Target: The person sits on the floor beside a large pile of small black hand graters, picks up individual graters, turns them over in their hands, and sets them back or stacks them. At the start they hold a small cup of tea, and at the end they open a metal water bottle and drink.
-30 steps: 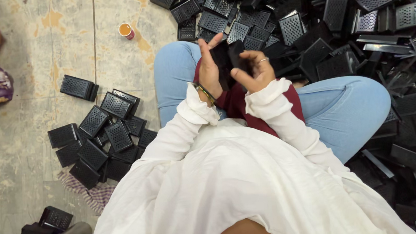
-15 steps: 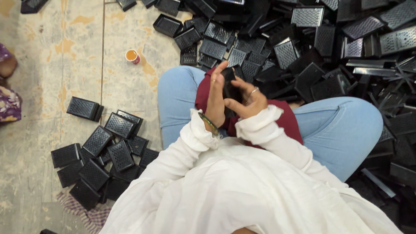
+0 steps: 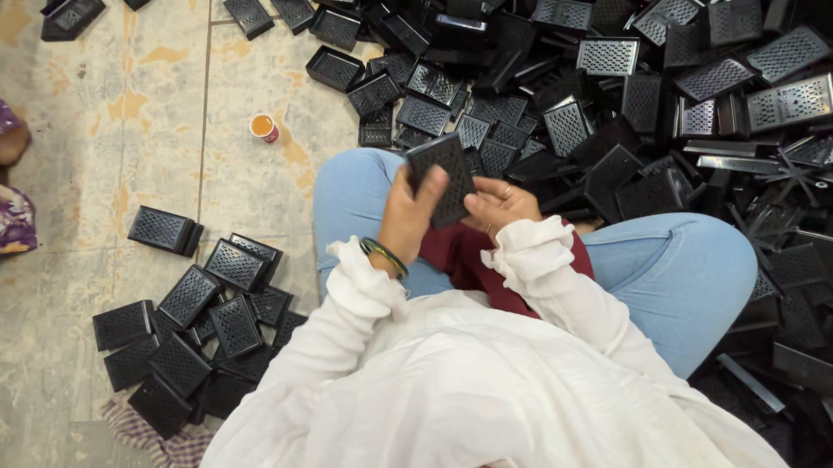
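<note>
My left hand [image 3: 407,220] and right hand [image 3: 499,204] both grip one black perforated tray [image 3: 444,176] above my lap, and I judge a loose pinch could drop it into the pile [image 3: 644,74].

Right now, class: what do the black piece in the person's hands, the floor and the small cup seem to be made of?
Black perforated piece: probably moulded plastic, matte, though painted metal is possible; rows of punched holes.
Floor: stone or cement slabs, worn, stained, with visible joints.
Small cup: likely paper or thin plastic, too small to tell.
</note>
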The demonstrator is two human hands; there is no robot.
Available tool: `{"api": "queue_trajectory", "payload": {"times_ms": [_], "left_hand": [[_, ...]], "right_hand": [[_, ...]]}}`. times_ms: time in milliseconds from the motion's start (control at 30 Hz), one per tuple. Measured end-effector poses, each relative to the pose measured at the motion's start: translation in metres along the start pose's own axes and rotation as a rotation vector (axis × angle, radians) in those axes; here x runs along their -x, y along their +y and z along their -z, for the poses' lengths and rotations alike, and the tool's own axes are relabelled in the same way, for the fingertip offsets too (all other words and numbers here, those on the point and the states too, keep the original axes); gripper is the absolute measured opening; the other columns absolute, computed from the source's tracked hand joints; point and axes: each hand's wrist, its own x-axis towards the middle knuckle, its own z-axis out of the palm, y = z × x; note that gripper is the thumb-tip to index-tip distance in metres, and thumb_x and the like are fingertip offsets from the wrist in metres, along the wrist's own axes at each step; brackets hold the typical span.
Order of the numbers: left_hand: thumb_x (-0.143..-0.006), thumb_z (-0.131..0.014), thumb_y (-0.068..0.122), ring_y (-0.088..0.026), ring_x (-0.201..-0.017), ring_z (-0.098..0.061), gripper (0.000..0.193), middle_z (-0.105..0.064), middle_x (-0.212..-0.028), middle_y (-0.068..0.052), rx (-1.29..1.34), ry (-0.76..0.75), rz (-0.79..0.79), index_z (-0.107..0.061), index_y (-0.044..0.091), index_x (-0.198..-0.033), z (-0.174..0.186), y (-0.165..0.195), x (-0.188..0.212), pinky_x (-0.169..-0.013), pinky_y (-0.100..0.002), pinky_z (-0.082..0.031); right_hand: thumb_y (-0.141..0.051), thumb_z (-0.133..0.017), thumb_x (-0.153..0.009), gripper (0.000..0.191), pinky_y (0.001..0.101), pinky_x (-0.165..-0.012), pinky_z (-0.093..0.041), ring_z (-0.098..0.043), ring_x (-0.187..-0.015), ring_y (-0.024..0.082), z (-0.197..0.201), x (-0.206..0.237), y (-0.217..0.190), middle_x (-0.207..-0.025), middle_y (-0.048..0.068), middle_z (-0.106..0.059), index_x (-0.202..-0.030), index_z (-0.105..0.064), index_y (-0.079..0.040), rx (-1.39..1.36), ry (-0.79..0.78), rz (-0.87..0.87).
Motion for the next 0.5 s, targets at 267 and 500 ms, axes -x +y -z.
{"api": "queue_trajectory", "payload": {"times_ms": [267,500], "left_hand": [[-0.095,-0.073,0.008,-0.012,-0.108,-0.067,0.043,-0.07,-0.123,-0.008,0.005,-0.154,-0.003,-0.059,-0.008,-0.133,0.036,-0.033,0.023,-0.095,-0.028,-0.057],[-0.099,-0.072,0.012,-0.012,-0.103,-0.066,0.038,-0.072,-0.118,-0.007,-0.197,0.015,-0.038,-0.063,-0.004,-0.133,0.1,-0.008,0.025,-0.093,-0.029,-0.056]], "right_hand": [[-0.006,-0.07,-0.095,0.052,0.0305,-0.1,-0.055,-0.067,-0.118,0.02,-0.003,-0.017,0.012,-0.131,0.019,-0.068,-0.141,-0.05,0.009,0.321,-0.055,0.123],[-0.006,-0.074,-0.094,0.048,0.0332,-0.104,-0.055,-0.067,-0.119,0.021,-0.028,-0.075,0.03,-0.127,0.016,-0.07,-0.137,-0.058,0.008,0.441,-0.228,0.104]]}}
